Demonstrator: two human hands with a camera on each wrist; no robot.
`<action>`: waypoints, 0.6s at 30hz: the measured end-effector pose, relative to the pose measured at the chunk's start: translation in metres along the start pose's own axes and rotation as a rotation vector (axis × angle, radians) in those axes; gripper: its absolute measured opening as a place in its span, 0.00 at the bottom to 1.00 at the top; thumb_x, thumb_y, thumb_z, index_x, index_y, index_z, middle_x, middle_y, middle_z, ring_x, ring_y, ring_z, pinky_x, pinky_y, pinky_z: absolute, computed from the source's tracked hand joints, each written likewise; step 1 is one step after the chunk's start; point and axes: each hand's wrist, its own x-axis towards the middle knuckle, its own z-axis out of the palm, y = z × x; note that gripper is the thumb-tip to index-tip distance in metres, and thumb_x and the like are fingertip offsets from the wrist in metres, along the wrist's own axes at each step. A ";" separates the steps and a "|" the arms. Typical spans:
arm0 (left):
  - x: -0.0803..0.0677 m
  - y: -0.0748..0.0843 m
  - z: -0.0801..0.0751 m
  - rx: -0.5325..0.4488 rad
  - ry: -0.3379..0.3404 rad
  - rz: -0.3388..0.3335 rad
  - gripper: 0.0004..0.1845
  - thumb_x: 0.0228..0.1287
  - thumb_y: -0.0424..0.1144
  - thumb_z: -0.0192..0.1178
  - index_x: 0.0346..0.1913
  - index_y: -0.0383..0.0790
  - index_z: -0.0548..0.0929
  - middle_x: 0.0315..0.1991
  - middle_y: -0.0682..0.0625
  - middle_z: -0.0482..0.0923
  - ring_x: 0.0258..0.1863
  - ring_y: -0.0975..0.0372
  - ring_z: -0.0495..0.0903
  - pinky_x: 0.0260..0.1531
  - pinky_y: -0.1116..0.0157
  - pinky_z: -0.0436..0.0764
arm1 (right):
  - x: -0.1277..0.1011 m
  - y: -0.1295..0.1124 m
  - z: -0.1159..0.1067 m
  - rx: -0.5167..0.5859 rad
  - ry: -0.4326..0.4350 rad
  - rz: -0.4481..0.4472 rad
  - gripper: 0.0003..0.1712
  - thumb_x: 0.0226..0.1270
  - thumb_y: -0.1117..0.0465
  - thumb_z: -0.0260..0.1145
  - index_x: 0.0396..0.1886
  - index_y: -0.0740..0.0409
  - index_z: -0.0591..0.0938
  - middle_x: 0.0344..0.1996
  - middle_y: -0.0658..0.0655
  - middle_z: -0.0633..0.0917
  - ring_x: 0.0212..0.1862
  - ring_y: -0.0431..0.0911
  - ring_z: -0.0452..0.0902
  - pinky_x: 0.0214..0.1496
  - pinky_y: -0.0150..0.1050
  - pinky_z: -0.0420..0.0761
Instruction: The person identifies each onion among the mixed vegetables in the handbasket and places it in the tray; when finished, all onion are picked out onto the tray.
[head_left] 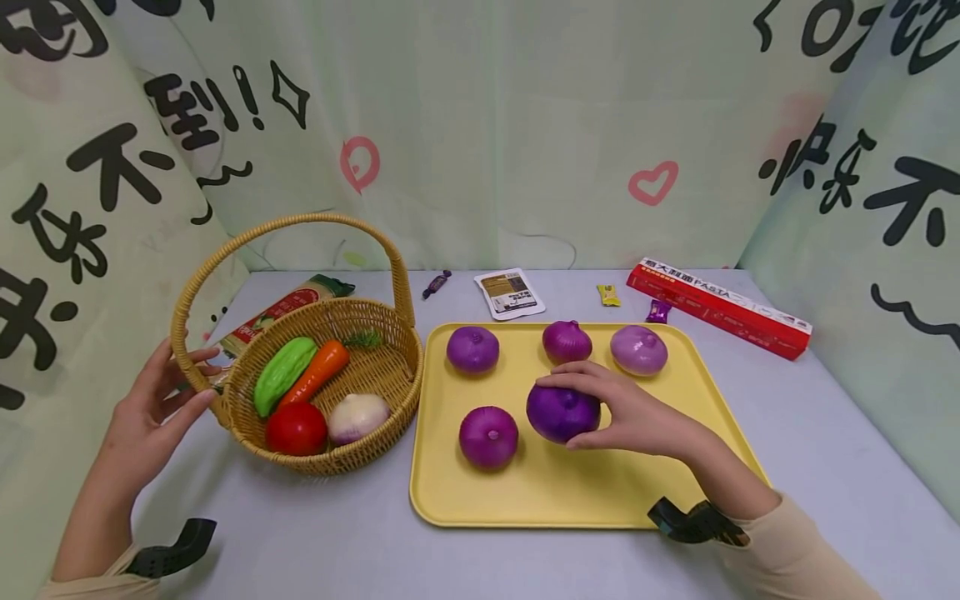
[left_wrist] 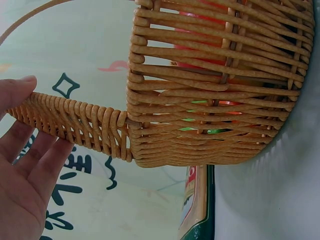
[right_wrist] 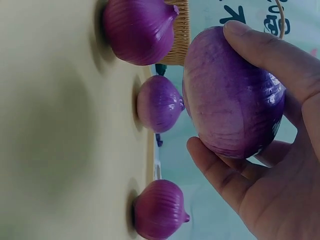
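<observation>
A purple onion point(head_left: 563, 412) is held in my right hand point(head_left: 633, 412), above the yellow tray point(head_left: 600, 492). The right wrist view shows thumb and fingers around its sides, with a gap between it and the tray. Several other purple onions, among them a reddish one point(head_left: 488, 437) and a paler one point(head_left: 639, 350), sit on the tray. On the left, my left hand point(head_left: 142, 417) grips the base of the handle of a wicker basket point(head_left: 390, 437), thumb on one side and fingers on the other. Inside lie a green bumpy vegetable point(head_left: 285, 375), a carrot point(head_left: 318, 375), a tomato point(head_left: 297, 429) and a whitish-purple bulb point(head_left: 358, 418).
Behind the basket lies a green and red packet point(head_left: 281, 308), partly hidden. Along the back are a dark wrapped candy point(head_left: 436, 284), a white pouch point(head_left: 510, 293), a yellow candy point(head_left: 608, 295), a purple candy point(head_left: 657, 312) and a red pasta box point(head_left: 720, 308). Printed curtains enclose the table.
</observation>
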 end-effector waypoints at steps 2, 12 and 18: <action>0.000 0.000 0.000 0.003 -0.001 -0.004 0.43 0.59 0.25 0.59 0.74 0.52 0.52 0.55 0.75 0.69 0.51 0.82 0.71 0.45 0.90 0.68 | -0.001 0.001 0.001 0.003 0.001 -0.001 0.39 0.47 0.53 0.77 0.61 0.35 0.72 0.60 0.52 0.72 0.62 0.52 0.68 0.56 0.52 0.78; 0.000 0.000 0.000 0.001 -0.002 -0.011 0.43 0.60 0.25 0.59 0.74 0.53 0.52 0.55 0.76 0.68 0.52 0.82 0.71 0.45 0.90 0.68 | -0.006 0.009 0.006 0.004 -0.020 0.024 0.39 0.49 0.51 0.75 0.63 0.39 0.72 0.60 0.56 0.72 0.62 0.55 0.69 0.57 0.55 0.77; 0.000 0.000 0.000 0.000 0.000 -0.001 0.43 0.59 0.24 0.58 0.74 0.52 0.52 0.55 0.76 0.68 0.52 0.82 0.71 0.45 0.90 0.68 | -0.009 0.012 0.008 0.005 -0.033 0.055 0.40 0.46 0.51 0.76 0.62 0.37 0.72 0.60 0.50 0.74 0.63 0.49 0.69 0.59 0.51 0.76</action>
